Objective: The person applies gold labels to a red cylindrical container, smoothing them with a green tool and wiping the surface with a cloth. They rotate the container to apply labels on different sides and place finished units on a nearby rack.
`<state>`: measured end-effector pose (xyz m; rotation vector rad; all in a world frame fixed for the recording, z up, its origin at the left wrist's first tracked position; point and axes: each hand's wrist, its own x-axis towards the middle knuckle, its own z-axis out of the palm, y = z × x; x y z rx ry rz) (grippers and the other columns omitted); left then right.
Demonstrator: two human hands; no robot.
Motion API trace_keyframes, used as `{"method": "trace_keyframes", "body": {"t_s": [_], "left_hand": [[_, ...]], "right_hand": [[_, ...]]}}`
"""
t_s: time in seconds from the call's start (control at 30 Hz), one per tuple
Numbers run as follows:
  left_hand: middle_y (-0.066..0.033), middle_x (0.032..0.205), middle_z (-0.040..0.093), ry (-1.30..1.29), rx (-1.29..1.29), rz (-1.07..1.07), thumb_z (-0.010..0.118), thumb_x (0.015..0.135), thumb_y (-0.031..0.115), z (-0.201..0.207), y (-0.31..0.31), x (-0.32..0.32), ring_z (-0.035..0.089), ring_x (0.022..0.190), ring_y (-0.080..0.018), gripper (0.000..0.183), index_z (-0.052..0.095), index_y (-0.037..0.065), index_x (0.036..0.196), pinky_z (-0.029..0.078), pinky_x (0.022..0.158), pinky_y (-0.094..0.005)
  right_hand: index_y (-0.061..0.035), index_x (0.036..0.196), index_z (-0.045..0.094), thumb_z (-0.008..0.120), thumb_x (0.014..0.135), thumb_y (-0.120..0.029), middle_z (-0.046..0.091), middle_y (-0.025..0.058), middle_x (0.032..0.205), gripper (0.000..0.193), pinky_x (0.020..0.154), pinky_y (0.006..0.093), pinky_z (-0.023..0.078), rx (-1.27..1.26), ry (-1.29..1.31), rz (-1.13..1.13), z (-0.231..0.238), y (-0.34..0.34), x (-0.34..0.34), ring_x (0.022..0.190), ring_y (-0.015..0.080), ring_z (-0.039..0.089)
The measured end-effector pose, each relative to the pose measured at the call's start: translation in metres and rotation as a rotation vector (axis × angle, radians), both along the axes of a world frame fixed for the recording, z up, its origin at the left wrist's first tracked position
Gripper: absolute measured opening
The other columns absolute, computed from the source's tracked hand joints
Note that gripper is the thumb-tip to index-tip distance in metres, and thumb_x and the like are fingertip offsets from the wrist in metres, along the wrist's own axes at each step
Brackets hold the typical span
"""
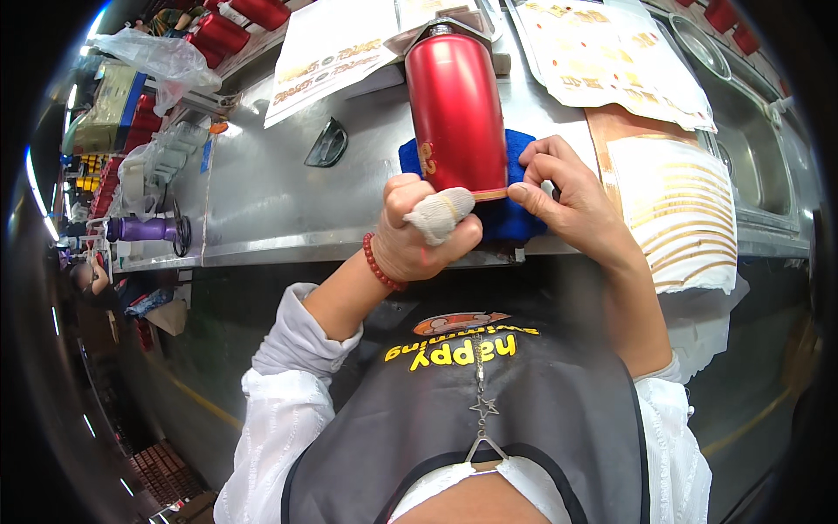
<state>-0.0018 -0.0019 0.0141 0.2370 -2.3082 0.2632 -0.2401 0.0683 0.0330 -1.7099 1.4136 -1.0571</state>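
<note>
A glossy red metal bottle (456, 105) lies with its dark neck away from me and its base toward me. A thin gold band (489, 195) runs along the base edge, and a small gold mark shows on the left side. Under the bottle is a blue cloth (522, 223). My left hand (423, 223) is closed at the near left of the base, a grey-white fabric wrap (439, 216) on one finger pressing by the band. At the right of the base my right hand (563, 192) has curled fingers, its thumb against the edge.
On the steel bench (262, 188) a dark clear plastic piece (328, 142) lies to the left. A white sheet of curved gold strips (676, 210) hangs over the front edge at right. Printed decal sheets (611, 57) lie behind, near a sink (759, 148). A purple bottle (144, 229) is far left.
</note>
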Motion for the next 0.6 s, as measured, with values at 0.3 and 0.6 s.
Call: {"method": "trace_keyframes", "body": {"t_s": [0.3,0.6], "left_hand": [[0.0031,0.108,0.062,0.003,-0.001,-0.084,0.073,0.057,0.012,0.002,-0.006,-0.005,0.046,0.105,-0.0236,0.027,0.068,0.023,0.081,0.043,0.078,-0.0370],[-0.0003,0.113,0.056,-0.121,-0.002,-0.102,0.076,0.072,0.017,0.018,-0.005,-0.012,0.048,0.107,-0.0230,0.029,0.074,0.025,0.100,0.042,0.088,-0.0380]], "right_hand": [[-0.0037,0.085,0.056,0.073,0.093,-0.018,0.052,0.0065,0.108,0.023,0.076,0.0268,0.043,-0.022,-0.010,-0.027,-0.005,0.002,0.000,0.096,0.0161,0.050],[-0.0019,0.088,0.058,0.072,0.093,-0.015,0.054,0.0095,0.108,0.020,0.085,0.0295,0.045,-0.026,0.011,-0.049,-0.005,0.002,-0.001,0.100,0.0206,0.054]]}}
